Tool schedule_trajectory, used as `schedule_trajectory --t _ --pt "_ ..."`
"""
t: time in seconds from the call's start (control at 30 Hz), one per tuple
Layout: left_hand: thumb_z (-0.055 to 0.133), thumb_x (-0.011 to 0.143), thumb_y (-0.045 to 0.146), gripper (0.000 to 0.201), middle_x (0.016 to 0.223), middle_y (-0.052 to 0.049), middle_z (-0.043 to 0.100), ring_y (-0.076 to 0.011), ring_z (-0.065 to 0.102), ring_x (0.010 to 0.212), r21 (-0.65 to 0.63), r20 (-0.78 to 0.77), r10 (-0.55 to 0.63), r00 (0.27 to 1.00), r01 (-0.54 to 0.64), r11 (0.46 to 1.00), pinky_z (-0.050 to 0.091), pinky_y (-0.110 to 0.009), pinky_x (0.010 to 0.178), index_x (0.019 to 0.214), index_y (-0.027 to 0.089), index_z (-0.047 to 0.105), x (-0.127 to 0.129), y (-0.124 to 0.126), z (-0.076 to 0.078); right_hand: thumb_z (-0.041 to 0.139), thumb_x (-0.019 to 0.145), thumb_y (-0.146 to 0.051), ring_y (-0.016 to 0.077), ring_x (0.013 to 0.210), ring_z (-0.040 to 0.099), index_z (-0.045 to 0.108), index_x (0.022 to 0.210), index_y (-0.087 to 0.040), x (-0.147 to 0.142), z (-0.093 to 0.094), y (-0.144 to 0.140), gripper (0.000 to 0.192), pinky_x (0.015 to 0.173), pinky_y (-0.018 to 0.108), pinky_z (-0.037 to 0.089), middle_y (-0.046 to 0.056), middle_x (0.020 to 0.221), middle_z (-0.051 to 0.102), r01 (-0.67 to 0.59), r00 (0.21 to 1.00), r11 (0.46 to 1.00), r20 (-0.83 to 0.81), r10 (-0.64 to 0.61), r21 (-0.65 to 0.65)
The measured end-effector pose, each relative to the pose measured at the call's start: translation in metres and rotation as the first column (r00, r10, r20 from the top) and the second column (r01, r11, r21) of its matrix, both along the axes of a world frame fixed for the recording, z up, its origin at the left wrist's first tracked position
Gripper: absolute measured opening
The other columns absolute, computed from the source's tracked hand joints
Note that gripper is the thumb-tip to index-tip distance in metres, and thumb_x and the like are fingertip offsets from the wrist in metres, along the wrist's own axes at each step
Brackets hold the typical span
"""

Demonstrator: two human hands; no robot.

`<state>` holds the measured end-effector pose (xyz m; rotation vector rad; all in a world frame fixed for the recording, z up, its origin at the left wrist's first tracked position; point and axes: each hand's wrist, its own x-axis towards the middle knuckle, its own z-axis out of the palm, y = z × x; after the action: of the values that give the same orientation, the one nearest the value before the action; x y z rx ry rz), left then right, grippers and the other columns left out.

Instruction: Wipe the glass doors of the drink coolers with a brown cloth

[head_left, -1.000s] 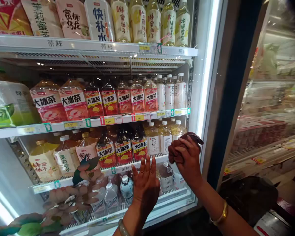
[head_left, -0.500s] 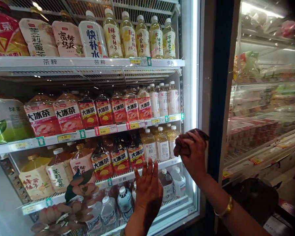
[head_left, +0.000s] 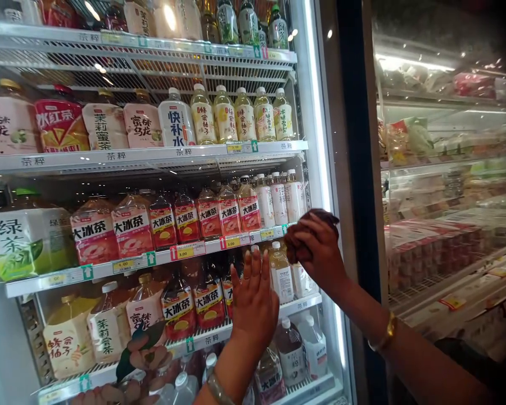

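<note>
My right hand (head_left: 316, 247) is closed around a crumpled dark brown cloth (head_left: 306, 233), held against the glass door near its lit right edge. Bunched folds stick out past my fingers, over the price-tag rail and the white-capped bottles (head_left: 281, 270) behind the glass. To the left, my left hand (head_left: 256, 295) lies with fingers stretched out and spread a little, apparently flat on the glass, and holds nothing. It covers part of the lower row of iced tea bottles (head_left: 209, 301). Each wrist wears a bracelet; the one on the right is gold (head_left: 388, 332).
Inside the cooler, shelf rails (head_left: 160, 256) carry rows of drink bottles. Pink-grey flower shapes (head_left: 147, 354) show over the lower left of the glass. A dark door frame (head_left: 356, 197) divides this cooler from another display (head_left: 438, 236) of packaged goods on the right.
The view has tilted upward, so a higher shelf shows. Both hands have moved up across the glass, the right one with the cloth, the left one still spread.
</note>
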<state>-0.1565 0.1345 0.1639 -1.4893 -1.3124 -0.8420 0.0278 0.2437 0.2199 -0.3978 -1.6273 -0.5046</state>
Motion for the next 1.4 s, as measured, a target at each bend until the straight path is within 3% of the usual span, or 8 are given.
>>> schedule_trajectory --t 0.1,0.23,0.33,0.57,0.67,0.87,1.13,1.4 --pt "0.059 0.09 0.019 0.092 0.172 -0.013 0.027 -0.0264 0.011 0.164 0.026 0.014 0.02 1.0 -0.02 0.999 -0.006 -0.051 0.134 0.169 0.016 0.011 0.001 0.005 0.024 0.067 0.083 -0.013 0.0346 0.15 0.044 0.069 0.119 -0.024 -0.022 0.033 -0.017 0.037 0.123 0.06 0.041 0.012 0.144 0.061 -0.036 0.999 0.999 0.039 0.035 0.012" --pt "0.058 0.092 0.022 0.088 0.17 -0.015 0.031 -0.0281 0.02 0.163 0.05 0.018 0.028 0.999 -0.029 0.998 -0.004 -0.053 0.134 0.169 0.015 0.013 -0.007 -0.002 0.04 0.064 0.094 -0.024 0.0279 0.148 0.05 0.069 0.121 -0.033 -0.021 0.011 -0.027 0.029 0.121 0.054 0.047 0.001 0.149 0.063 -0.038 0.935 0.984 0.354 -0.027 0.176" --pt "0.057 0.091 0.02 0.089 0.171 -0.014 0.031 -0.0263 0.02 0.163 0.055 -0.025 0.019 1.0 -0.018 0.998 -0.004 -0.051 0.135 0.169 0.016 0.014 -0.022 -0.011 0.047 0.066 0.094 -0.025 0.0253 0.139 0.059 0.071 0.113 -0.034 0.001 0.004 -0.008 0.023 0.115 0.049 0.052 -0.001 0.14 0.069 -0.045 0.948 0.966 0.316 -0.039 0.254" --pt "0.056 0.093 0.022 0.084 0.172 -0.016 0.024 -0.029 0.019 0.163 0.05 0.008 0.098 0.995 -0.098 0.994 -0.001 -0.056 0.134 0.168 0.016 0.018 -0.042 -0.012 0.104 0.063 0.081 -0.008 0.0357 0.146 0.046 0.068 0.119 -0.022 -0.029 0.107 -0.002 0.041 0.118 0.062 0.045 0.014 0.139 0.062 0.005 1.0 0.992 -0.014 -0.004 0.124" --pt "0.05 0.097 0.024 0.075 0.172 -0.017 0.02 -0.0301 0.018 0.163 0.054 0.061 0.145 0.988 -0.148 0.987 0.0 -0.059 0.133 0.166 0.012 0.023 -0.042 -0.016 0.127 0.067 0.086 -0.012 0.0304 0.149 0.045 0.069 0.12 -0.027 -0.061 0.112 -0.026 0.037 0.119 0.053 0.046 0.007 0.144 0.063 -0.038 0.991 0.984 0.137 0.014 0.174" --pt "0.052 0.097 0.025 0.078 0.174 -0.016 0.015 -0.0287 0.012 0.164 0.021 -0.043 0.15 0.988 -0.149 0.989 -0.002 -0.057 0.133 0.168 0.015 0.02 -0.055 -0.04 0.126 0.068 0.095 -0.023 0.0243 0.144 0.053 0.068 0.124 -0.035 -0.044 0.078 -0.023 0.032 0.123 0.055 0.039 0.001 0.142 0.068 -0.127 0.939 0.924 0.344 -0.006 0.361" --pt "0.048 0.097 0.024 0.079 0.175 -0.013 0.013 -0.0266 0.006 0.165 0.031 0.003 0.164 0.986 -0.164 0.986 -0.006 -0.057 0.133 0.168 0.015 0.015 -0.067 -0.05 0.149 0.069 0.08 -0.014 0.0337 0.143 0.048 0.072 0.115 -0.021 -0.09 0.155 -0.037 0.037 0.122 0.055 0.042 0.012 0.136 0.065 -0.092 0.995 0.992 -0.029 0.095 0.091" --pt "0.048 0.097 0.022 0.079 0.176 -0.013 0.012 -0.0258 0.006 0.165 0.037 -0.017 0.18 0.984 -0.179 0.983 -0.004 -0.055 0.133 0.168 0.016 0.014 -0.09 -0.074 0.145 0.065 0.095 -0.038 0.03 0.152 0.042 0.059 0.141 -0.033 -0.083 0.095 -0.037 0.046 0.13 0.062 0.026 0.003 0.157 0.055 -0.172 0.927 0.931 0.372 0.043 0.321"
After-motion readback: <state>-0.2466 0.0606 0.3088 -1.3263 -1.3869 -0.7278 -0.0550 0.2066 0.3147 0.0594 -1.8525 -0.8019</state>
